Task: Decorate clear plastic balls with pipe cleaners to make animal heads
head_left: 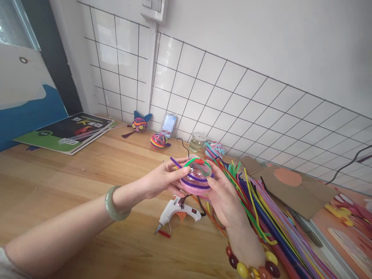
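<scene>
Above the wooden table, both my hands hold a clear rounded plastic shape with pink, purple and green pipe cleaners around it and a red spot on top. My left hand grips its left side, thumb resting near the rim. From the right, my right hand has its fingers curled around it, thumb against the purple band. One end of a purple pipe cleaner sticks out past my left fingers. Below my hands lies a white glue gun, nozzle pointing left. The object's underside is hidden.
Many loose pipe cleaners spread along the right. Toward the wall stand a cat-eared ball, a striped ball, a lidded jar and a blue-pink wrapped ball. Cardboard lies at right, a book at left.
</scene>
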The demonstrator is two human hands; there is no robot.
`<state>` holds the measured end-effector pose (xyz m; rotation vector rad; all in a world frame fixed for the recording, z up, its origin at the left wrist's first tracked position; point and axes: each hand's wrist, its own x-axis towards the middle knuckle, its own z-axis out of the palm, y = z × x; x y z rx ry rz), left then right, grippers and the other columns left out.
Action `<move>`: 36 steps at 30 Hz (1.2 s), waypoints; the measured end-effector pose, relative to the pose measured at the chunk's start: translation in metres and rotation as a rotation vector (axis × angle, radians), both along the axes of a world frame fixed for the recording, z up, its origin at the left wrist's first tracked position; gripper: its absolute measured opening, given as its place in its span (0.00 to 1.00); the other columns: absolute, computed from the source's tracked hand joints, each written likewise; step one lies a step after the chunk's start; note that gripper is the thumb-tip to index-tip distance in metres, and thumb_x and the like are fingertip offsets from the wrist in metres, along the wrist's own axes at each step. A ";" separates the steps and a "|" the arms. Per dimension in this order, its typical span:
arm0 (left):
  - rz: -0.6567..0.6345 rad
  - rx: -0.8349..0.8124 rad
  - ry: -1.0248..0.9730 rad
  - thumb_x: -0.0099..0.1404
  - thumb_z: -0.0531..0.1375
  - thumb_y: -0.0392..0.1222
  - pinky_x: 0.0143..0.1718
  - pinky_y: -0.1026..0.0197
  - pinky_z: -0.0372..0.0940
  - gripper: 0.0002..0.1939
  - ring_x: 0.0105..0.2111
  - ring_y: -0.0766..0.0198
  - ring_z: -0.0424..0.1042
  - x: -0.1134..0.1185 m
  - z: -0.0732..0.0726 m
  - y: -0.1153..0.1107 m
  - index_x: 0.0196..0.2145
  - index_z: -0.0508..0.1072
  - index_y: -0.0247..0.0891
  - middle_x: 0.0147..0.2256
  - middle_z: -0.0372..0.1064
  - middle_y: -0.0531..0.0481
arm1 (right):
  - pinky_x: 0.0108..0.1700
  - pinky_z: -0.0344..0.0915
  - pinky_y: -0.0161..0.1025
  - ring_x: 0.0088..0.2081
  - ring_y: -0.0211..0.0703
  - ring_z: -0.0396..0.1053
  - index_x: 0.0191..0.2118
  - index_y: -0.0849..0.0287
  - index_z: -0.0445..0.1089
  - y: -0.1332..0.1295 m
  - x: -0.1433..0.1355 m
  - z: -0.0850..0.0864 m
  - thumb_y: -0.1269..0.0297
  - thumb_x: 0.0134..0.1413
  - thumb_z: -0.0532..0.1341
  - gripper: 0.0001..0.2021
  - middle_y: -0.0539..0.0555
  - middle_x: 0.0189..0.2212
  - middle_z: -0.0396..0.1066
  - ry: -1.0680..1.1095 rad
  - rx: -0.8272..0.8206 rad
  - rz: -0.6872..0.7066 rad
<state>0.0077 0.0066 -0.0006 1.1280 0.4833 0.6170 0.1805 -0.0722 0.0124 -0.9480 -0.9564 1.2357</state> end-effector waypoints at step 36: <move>-0.031 0.024 -0.219 0.64 0.62 0.49 0.43 0.56 0.72 0.29 0.41 0.60 0.76 0.003 -0.018 0.006 0.61 0.63 0.45 0.51 0.72 0.41 | 0.61 0.61 0.57 0.62 0.55 0.60 0.56 0.46 0.64 -0.001 -0.002 -0.004 0.58 0.48 0.70 0.29 0.53 0.62 0.62 -0.077 0.060 -0.062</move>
